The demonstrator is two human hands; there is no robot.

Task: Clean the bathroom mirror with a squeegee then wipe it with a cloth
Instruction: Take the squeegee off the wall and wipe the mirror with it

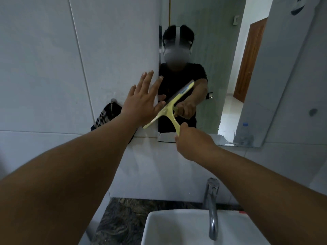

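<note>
Far left I see glossy white wall tiles (44, 68) with thin grout lines. A dark cloth with pale stripes (104, 115) hangs bunched off a small round wall hook (113, 100), just left of my left forearm. Left hand (141, 101): grip released, fingers straight and spread, palm flat toward the wall right at the mirror's left edge, fingertips overlapping the glass. Mirror (230, 76) is a frameless flat pane with a tilted right edge, reflecting a person in a black tee and a wooden door. Squeegee (169, 105) is pale yellow plastic, T-shaped, with a long straight blade laid diagonally on the lower-left part of the glass; its low end sits by my left palm and its high end points up-right. Right hand (192, 142): grip clenched round the squeegee's flat handle end, just above the mirror's bottom edge. Below that, a dark veined stone bench (123, 220), a white square-cornered ceramic basin (177, 227) and a curved chrome tap (211, 206).
</note>
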